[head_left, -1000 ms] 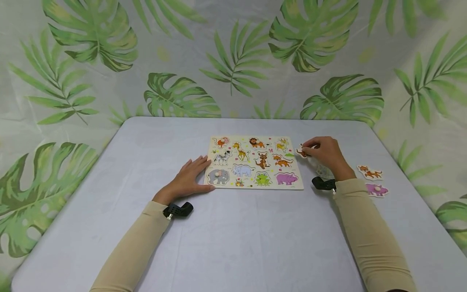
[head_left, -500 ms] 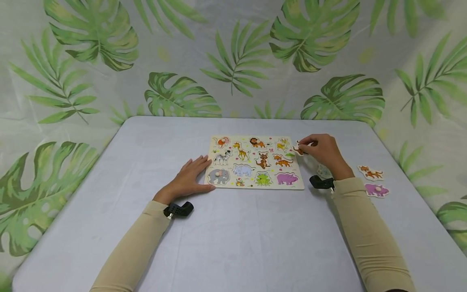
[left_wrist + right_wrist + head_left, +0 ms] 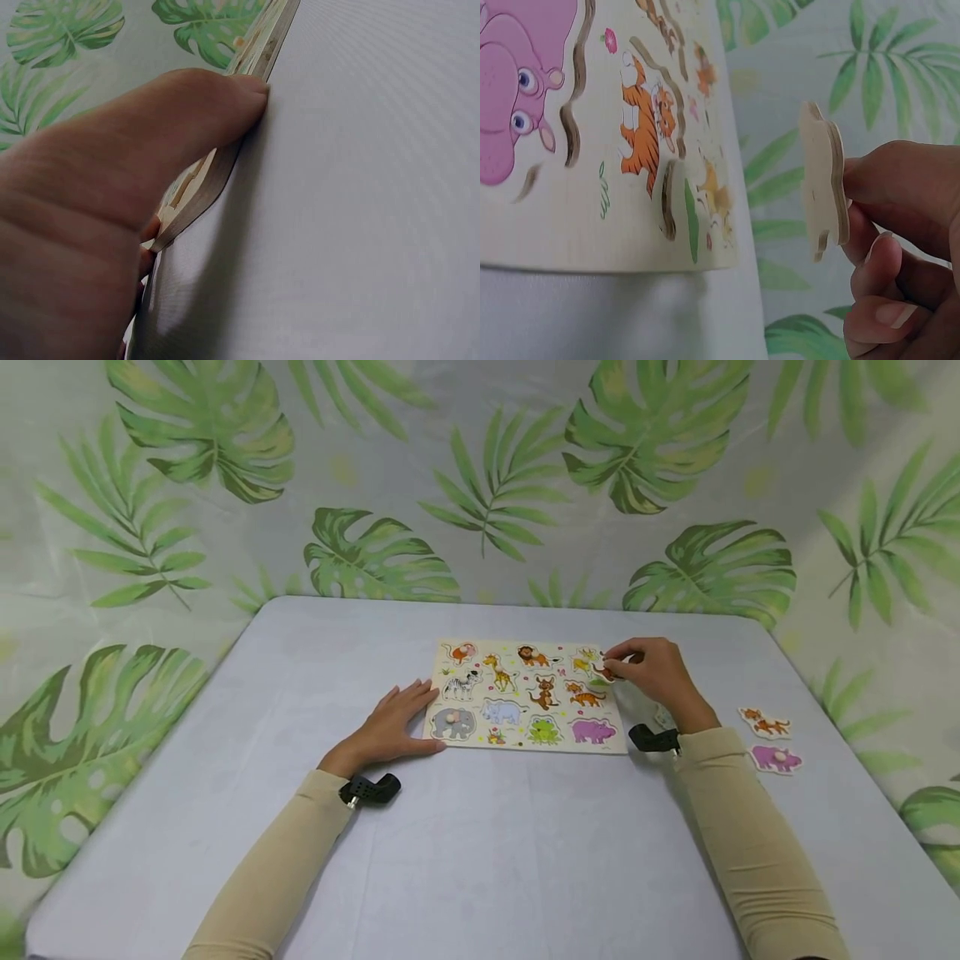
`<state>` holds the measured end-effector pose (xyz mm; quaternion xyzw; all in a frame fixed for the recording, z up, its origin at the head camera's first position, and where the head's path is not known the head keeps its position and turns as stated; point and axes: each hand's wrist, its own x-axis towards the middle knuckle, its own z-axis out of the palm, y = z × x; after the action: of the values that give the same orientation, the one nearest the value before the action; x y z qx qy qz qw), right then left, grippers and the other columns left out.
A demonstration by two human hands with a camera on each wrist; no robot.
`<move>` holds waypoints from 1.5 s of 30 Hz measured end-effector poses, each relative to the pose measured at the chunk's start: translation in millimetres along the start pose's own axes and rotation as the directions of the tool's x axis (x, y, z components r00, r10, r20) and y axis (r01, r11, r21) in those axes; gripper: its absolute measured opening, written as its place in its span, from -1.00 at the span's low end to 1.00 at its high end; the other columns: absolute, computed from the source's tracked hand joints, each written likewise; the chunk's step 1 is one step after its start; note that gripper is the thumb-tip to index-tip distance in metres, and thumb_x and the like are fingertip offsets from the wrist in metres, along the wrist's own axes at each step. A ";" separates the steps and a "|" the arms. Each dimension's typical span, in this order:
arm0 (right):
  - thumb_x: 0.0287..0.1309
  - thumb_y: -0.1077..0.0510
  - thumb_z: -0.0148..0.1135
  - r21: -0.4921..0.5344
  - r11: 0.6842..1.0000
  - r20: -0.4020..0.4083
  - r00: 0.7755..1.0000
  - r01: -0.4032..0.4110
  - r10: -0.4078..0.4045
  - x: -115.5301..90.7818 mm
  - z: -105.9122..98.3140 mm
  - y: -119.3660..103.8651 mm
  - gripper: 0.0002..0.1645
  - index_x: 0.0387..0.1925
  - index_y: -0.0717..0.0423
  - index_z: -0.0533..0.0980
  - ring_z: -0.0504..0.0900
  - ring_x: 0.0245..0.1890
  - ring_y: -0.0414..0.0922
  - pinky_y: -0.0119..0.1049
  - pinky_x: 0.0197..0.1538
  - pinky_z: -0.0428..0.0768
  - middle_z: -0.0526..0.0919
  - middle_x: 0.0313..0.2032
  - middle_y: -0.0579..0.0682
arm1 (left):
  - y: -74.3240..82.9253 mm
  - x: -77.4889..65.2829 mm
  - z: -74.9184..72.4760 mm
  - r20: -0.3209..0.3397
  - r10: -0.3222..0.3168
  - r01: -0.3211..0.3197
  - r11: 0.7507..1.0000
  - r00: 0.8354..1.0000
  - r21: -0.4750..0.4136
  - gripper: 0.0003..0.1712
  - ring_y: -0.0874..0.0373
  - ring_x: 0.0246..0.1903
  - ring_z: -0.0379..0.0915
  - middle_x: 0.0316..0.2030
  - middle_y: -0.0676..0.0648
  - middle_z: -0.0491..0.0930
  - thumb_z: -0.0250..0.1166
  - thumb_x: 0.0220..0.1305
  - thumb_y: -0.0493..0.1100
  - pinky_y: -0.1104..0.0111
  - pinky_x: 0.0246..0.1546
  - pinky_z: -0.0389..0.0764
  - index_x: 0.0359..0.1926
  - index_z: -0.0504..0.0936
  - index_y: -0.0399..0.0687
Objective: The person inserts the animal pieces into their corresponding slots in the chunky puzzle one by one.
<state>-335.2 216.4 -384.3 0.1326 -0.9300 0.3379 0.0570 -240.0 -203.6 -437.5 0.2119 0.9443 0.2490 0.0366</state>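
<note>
A wooden animal puzzle board (image 3: 566, 739) lies flat on the table. My left hand (image 3: 382, 727) rests at its near left corner, fingers along the left edge and thumb (image 3: 225, 101) against the near edge. My right hand (image 3: 656, 672) pinches a puzzle piece (image 3: 823, 180) with a brown animal print. The piece stands tilted over the board's far right part, overlapping the goat picture (image 3: 583, 660) in the head view. Its bare wooden back faces the right wrist camera, apart from the board. The knob is hidden by the fingers.
To the right lie a tiger piece (image 3: 765, 723) and a purple hippo piece (image 3: 777, 760). Another pale piece (image 3: 663, 717) is partly hidden beneath the right wrist. Knobbed elephant (image 3: 453, 723) and monkey (image 3: 462, 652) pieces sit in the board. A leaf-print cloth (image 3: 487, 485) hangs behind the table.
My right hand has carried the brown piece leftward, from beside the board to over its right edge. The left hand keeps its place at the board's corner. The head view has shifted slightly.
</note>
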 end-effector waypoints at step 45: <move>0.16 0.11 0.35 0.092 0.987 0.089 0.986 0.132 -0.141 13.7 43.3 -41.9 -0.82 -0.24 0.12 0.70 0.59 -0.44 -0.08 -0.27 -0.42 0.53 0.72 -0.28 0.06 | 3.0 -2.5 -2.4 -0.001 0.009 -0.009 1.000 1.000 -0.006 0.11 0.02 0.48 -0.23 0.49 -0.10 -0.01 0.35 0.05 0.31 0.12 0.46 -0.29 0.48 0.13 -0.11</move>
<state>-337.1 154.9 -389.0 0.2143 -0.9051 0.3661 0.0299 -237.0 -203.3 -434.1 0.2159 0.9427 0.2519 0.0359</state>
